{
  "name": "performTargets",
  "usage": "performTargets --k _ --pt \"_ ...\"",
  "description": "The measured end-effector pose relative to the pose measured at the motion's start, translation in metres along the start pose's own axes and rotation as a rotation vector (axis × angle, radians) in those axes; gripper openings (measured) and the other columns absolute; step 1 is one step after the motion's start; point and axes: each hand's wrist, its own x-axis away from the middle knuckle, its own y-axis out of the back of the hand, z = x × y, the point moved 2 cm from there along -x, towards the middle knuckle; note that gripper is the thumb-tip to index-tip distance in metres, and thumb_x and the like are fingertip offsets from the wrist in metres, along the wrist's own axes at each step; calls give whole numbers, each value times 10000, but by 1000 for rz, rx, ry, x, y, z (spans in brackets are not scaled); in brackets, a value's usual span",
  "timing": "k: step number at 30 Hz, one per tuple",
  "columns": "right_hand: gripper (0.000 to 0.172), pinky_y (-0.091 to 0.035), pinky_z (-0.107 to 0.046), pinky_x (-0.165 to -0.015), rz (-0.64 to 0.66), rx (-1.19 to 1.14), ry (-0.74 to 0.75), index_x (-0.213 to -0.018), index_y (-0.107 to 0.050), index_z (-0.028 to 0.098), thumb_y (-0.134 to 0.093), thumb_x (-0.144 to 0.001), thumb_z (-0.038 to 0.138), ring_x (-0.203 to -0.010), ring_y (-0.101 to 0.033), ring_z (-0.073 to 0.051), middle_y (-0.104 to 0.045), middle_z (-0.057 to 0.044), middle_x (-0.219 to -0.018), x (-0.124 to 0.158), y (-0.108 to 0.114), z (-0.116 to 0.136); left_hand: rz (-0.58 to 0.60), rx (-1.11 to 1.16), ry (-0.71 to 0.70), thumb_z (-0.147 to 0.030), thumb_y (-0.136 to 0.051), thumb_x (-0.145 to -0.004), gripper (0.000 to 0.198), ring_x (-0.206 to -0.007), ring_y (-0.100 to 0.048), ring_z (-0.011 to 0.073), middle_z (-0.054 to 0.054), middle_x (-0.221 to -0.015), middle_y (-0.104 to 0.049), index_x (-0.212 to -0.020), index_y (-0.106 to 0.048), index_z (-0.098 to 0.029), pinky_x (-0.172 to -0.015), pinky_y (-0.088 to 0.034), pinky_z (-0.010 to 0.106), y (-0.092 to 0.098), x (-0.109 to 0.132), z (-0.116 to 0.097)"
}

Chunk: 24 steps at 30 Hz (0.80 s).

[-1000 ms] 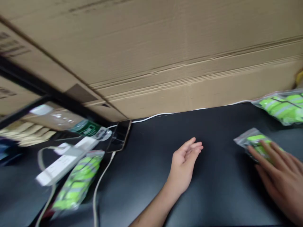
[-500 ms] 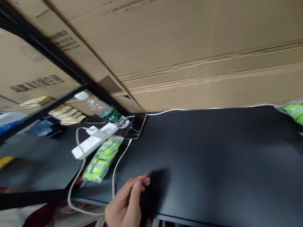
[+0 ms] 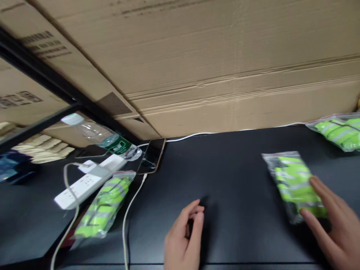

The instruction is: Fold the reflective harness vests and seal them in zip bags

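Note:
My right hand (image 3: 334,221) lies flat with spread fingers on the near end of a clear bag of neon-green bands (image 3: 294,183) on the black table (image 3: 230,176). My left hand (image 3: 182,238) hovers low over the table's front edge, fingers loosely curled and holding nothing. A second bag of green bands (image 3: 104,204) lies to the left of my left hand. A third bag (image 3: 339,131) rests at the far right against the cardboard.
Large cardboard boxes (image 3: 197,67) wall off the back. A phone (image 3: 152,160) on a white cable (image 3: 129,217), a white power strip (image 3: 87,183) and a lying water bottle (image 3: 104,138) crowd the table's left end. A black shelf frame (image 3: 36,123) stands at left.
My view has swung back right, so my right hand and its bag show again. The left hand has moved right along the front edge, away from the cable.

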Motion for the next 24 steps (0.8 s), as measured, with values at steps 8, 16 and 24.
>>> performTargets --k 8,16,24 --pt "449 -500 -483 -982 -147 -119 -143 -1363 -540 210 -445 -991 443 -1164 -635 -334 -641 -136 -1278 -19 -11 46 10 -261 -246 -581 -708 -800 870 -1454 -293 464 235 -1529 -406 -1504 -403 -171 -1127 -286 650 -34 -26 -68" --pt "517 -493 -520 -1001 62 -132 5 -1380 -512 257 -466 -964 561 -1200 -606 -338 -620 -95 -1333 -2 -36 18 139 -612 -228 -405 -722 -797 580 -1180 -534 452 149 -1273 -615 -1360 -619 -310 -934 -427 623 1 -28 -39" --pt "416 -478 -580 -1018 136 -118 242 -1347 -544 293 -475 -987 490 -1278 -564 -337 -613 -79 -1369 -8 -45 12 -164 -337 -221 -324 -661 -844 443 -947 -674 255 78 -1178 -638 -1285 -642 -290 -808 -533 374 54 12 -2"
